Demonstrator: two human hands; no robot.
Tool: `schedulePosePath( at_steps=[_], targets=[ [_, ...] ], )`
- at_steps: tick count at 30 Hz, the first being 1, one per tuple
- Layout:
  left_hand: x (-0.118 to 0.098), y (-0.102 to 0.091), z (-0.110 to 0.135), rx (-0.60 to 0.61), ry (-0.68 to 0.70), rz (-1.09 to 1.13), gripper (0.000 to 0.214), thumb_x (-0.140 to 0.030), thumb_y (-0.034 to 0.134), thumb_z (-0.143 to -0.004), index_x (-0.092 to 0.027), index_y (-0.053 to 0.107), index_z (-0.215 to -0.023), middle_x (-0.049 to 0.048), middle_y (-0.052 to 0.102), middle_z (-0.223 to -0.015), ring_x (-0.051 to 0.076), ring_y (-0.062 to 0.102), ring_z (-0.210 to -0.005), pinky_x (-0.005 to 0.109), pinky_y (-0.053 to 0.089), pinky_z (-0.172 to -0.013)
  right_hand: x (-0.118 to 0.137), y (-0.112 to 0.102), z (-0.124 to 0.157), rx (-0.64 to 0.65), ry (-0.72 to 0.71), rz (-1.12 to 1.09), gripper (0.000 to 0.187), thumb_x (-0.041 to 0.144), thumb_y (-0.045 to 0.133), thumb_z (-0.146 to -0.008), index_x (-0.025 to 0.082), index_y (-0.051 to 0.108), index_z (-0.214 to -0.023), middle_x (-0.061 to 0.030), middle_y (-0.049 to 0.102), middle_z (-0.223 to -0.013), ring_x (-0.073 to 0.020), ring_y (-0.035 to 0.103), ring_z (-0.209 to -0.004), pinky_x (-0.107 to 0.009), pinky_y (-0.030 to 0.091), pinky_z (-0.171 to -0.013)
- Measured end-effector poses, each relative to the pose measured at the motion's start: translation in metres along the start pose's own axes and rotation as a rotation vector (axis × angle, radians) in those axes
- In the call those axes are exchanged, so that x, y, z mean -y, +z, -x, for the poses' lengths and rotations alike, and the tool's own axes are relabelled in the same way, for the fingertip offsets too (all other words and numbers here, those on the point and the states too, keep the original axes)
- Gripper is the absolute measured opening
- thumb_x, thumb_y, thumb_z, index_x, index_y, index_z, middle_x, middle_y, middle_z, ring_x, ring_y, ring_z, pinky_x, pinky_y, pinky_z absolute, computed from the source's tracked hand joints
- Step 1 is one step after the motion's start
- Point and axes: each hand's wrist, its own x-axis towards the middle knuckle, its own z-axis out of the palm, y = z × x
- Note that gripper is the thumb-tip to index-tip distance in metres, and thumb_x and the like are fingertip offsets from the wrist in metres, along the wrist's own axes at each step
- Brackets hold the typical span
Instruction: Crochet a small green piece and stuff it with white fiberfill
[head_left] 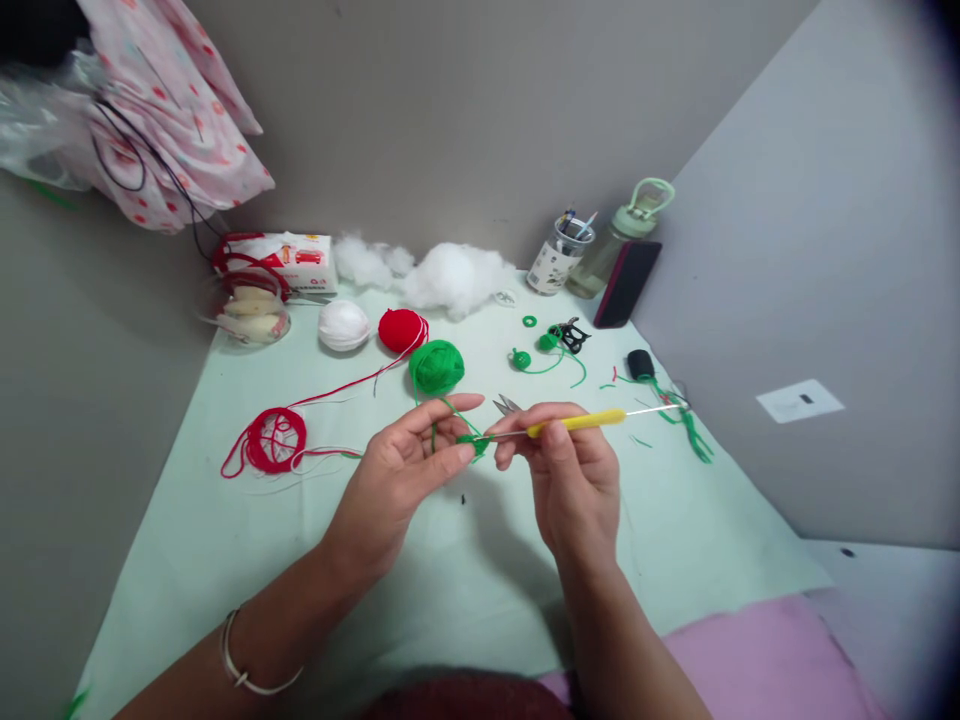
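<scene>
Between thumb and fingers my left hand [409,465] pinches a small green crochet piece [474,445]. My right hand [574,470] grips a crochet hook [577,423] with a yellow handle, and its metal tip meets the green piece. A green strand runs over my left fingers from the green yarn ball [437,368] just behind them. Partly covered by my right hand, scissors [507,405] lie on the table with their blade tips showing.
A red yarn ball [403,331], a white yarn ball [343,326] and a red yarn coil [277,440] sit leftward. White stuffing [457,278] lines the wall. Small green crocheted balls [520,359], a phone [628,284], a bottle [611,245] and a pen cup [556,262] stand right.
</scene>
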Motion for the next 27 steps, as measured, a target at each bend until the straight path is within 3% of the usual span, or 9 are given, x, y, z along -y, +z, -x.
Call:
schedulePosePath(
  at_steps=[5,11,13,16,18,20,23,27],
  targets=[
    [0.003,-0.002,-0.001,-0.028,0.05,-0.08,0.03,-0.026,0.083,-0.088,-0.032,0.084,-0.118,0.0001,0.064,-0.093,0.014,0.055,-0.086,0.026,0.047,-0.082,0.004,0.001,0.005,0.016,-0.105,0.149,0.022,0.025,0.054,-0.11,0.023,0.075,-0.106,-0.0045,0.081,-0.096,-0.0152,0.077,-0.073,-0.031,0.066,-0.068],
    [0.004,0.003,0.003,-0.145,0.163,-0.219,0.032,-0.019,0.083,-0.086,-0.031,0.083,-0.116,-0.0018,0.067,-0.092,0.012,0.056,-0.081,0.025,0.047,-0.082,-0.004,0.0,0.013,0.121,-0.536,0.575,0.029,0.011,0.056,-0.105,0.024,0.072,-0.126,-0.0072,0.082,-0.103,-0.0205,0.079,-0.092,-0.036,0.067,-0.08],
    [0.004,0.006,0.004,-0.135,0.115,-0.119,0.038,-0.021,0.086,-0.084,-0.031,0.082,-0.121,-0.0025,0.068,-0.092,0.01,0.055,-0.077,0.023,0.047,-0.076,-0.009,-0.001,0.017,0.128,-0.647,0.737,0.035,0.008,0.061,-0.102,0.024,0.072,-0.13,-0.0087,0.081,-0.107,-0.0221,0.079,-0.098,-0.036,0.067,-0.08],
    [0.002,0.007,0.003,-0.017,-0.091,0.148,0.048,-0.029,0.089,-0.083,-0.026,0.079,-0.129,-0.0052,0.06,-0.075,0.007,0.045,-0.062,0.021,0.041,-0.063,-0.01,-0.003,0.018,0.112,-0.769,0.892,0.042,0.004,0.067,-0.097,0.026,0.075,-0.132,-0.0095,0.08,-0.114,-0.0225,0.078,-0.1,-0.034,0.066,-0.082],
    [-0.002,0.006,0.0,0.045,-0.199,0.287,0.045,-0.03,0.089,-0.083,-0.02,0.079,-0.127,-0.0092,0.048,-0.059,0.006,0.036,-0.055,0.021,0.044,-0.067,-0.007,-0.003,0.016,0.093,-0.719,0.797,0.039,0.006,0.066,-0.098,0.027,0.077,-0.129,-0.0082,0.08,-0.11,-0.0216,0.077,-0.097,-0.035,0.066,-0.081],
    [-0.006,0.004,-0.002,0.05,-0.201,0.344,0.041,-0.026,0.087,-0.085,-0.017,0.08,-0.124,-0.0125,0.037,-0.052,0.006,0.031,-0.054,0.024,0.049,-0.082,-0.002,-0.001,0.011,0.038,-0.545,0.582,0.031,0.011,0.062,-0.102,0.027,0.078,-0.123,-0.0055,0.08,-0.1,-0.019,0.075,-0.085,-0.036,0.064,-0.077],
    [-0.008,0.003,-0.004,0.042,-0.132,0.317,0.042,-0.022,0.086,-0.085,-0.02,0.079,-0.126,-0.0118,0.045,-0.057,0.005,0.03,-0.055,0.027,0.049,-0.09,0.001,0.002,0.005,-0.042,-0.267,0.234,0.022,0.02,0.059,-0.106,0.027,0.08,-0.108,-0.0025,0.076,-0.088,-0.0152,0.068,-0.068,-0.034,0.059,-0.067],
    [-0.007,0.003,-0.005,0.016,-0.104,0.24,0.041,-0.023,0.086,-0.084,-0.023,0.08,-0.125,-0.0077,0.056,-0.07,0.005,0.035,-0.058,0.023,0.042,-0.074,-0.001,0.003,0.002,-0.057,-0.09,0.019,0.017,0.027,0.065,-0.104,0.025,0.081,-0.097,-0.0017,0.072,-0.085,-0.0128,0.064,-0.065,-0.03,0.054,-0.061]
  ],
)
